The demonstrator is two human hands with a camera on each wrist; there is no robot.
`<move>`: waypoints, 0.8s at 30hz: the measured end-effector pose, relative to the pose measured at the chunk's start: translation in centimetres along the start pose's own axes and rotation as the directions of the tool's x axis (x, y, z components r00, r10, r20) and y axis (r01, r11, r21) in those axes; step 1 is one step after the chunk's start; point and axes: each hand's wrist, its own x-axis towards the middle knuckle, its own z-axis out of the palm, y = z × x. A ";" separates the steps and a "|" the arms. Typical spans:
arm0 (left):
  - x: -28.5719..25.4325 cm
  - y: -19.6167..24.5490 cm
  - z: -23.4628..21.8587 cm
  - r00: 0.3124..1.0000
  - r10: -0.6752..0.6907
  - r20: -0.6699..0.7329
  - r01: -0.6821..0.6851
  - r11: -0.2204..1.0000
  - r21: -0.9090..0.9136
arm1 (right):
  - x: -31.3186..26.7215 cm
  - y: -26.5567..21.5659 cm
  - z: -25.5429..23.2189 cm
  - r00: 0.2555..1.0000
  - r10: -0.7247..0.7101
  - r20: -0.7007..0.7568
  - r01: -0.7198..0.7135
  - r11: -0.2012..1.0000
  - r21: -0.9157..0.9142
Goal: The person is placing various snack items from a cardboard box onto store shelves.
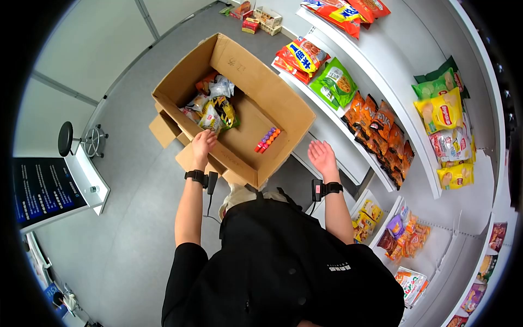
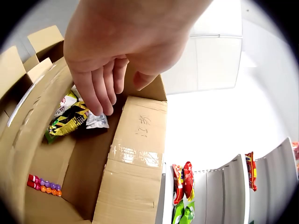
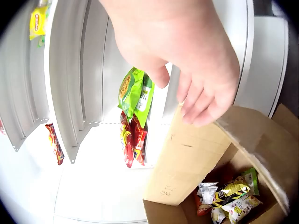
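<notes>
The left hand (image 1: 204, 144) has loosely bent fingers, the right hand (image 1: 323, 156) slack ones; neither holds anything. From the left hand, snack bags (image 1: 223, 111) lie heaped at one o'clock in the box (image 1: 283, 103), bright tubes (image 1: 267, 140) at three. Orange bags (image 1: 381, 125) sit at two o'clock from the right hand. It looks like a pause between pickups; taking a bag would call for a deeper reach and a pinch. The heap's bottom is hidden; whether the left hand touches the box is hard to tell.
</notes>
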 end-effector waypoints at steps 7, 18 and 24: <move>1.8 1.5 -0.9 0.992 -0.110 -0.068 0.114 0.991 0.064 | 3.5 2.3 5.1 0.994 0.085 -0.062 -0.093 0.986 -0.136; 2.1 0.9 -1.1 0.974 -0.137 -0.183 0.149 0.987 0.053 | 14.7 9.2 7.9 0.826 0.371 -0.424 -0.488 0.847 -0.209; 1.4 2.4 0.1 0.947 -0.172 -0.272 0.194 0.979 0.055 | 22.8 13.4 6.6 0.705 0.447 -0.551 -0.650 0.717 -0.251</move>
